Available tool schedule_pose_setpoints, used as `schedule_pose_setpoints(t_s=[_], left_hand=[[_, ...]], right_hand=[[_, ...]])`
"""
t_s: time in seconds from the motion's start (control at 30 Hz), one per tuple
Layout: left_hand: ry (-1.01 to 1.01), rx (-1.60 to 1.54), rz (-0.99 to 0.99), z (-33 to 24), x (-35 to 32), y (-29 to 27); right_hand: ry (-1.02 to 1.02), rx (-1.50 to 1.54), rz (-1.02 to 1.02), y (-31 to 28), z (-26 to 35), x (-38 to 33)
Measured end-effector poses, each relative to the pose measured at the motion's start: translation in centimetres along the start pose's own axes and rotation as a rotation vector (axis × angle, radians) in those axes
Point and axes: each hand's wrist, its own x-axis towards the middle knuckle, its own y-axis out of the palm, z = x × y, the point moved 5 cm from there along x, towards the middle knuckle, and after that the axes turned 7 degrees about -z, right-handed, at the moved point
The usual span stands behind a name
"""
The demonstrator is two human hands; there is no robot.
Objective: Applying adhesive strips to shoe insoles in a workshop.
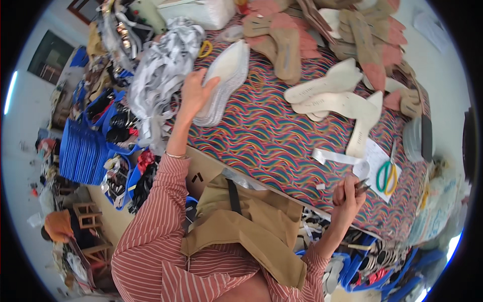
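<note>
At the desk's near-left edge: the left hand [195, 93] reaches out to a stack of white insoles [224, 83].
Left fingers: curled round the stack's near-left side, thumb on top, gripping it; the stack leans on the patterned desk cloth [271, 136].
Right fingers: closed round a small dark metal tool [360, 187], its tips poking out above the right hand [347, 197].
Right hand's place: raised just off the desk's near-right edge, over the gap between desk and lap.
Stack of insoles: toward the desk's left edge, long side running from the near-left toward the far side, edges fanned a little.
Just beside the right hand: green-and-yellow scissors [386, 176] lying on a sheet of white paper [375, 161] near the desk's right corner, with a white strip [334, 157] lying just left of it.
Middle of the desk: three pale, cream shoe soles [334, 95] overlapping each other, well apart from the stack.
Far edge: a heap of tan and pink soles [322, 30] spread across to the far-right corner.
Far-left corner: a yellow ring-shaped handle [205, 48] just beyond the stack, and a bundle of grey-white straps [161, 75] hanging over the left edge.
Right edge: a small pile of grey soles [418, 138].
Below the left edge: blue baskets [88, 151] holding dark straps and shoe parts.
Clothing: striped red sleeves and a tan apron [251, 226].
</note>
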Motion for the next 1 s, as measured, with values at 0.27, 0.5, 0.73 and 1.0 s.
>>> schedule_pose_setpoints(t_s=[0.27, 0.5, 0.73, 1.0], left_hand=[[-0.148, -0.018, 0.231, -1.2, -1.1, 1.0], [-0.038, -0.161, 0.123, -3.1, -1.3, 0.3], [0.078, -0.482, 0.135, -12.1, -6.7, -3.6], [-0.243, -0.545, 1.028, -6.7, -17.9, -4.2]], right_hand=[[-0.467, -0.733, -0.357, -7.7, 2.0, 4.6], [-0.606, -1.037, -0.364, -10.1, 2.2, 7.0], [-0.504, -0.94, -0.242, -11.8, 4.0, 1.8], [-0.1, -1.994, -0.732, -28.4, 6.7, -11.3]])
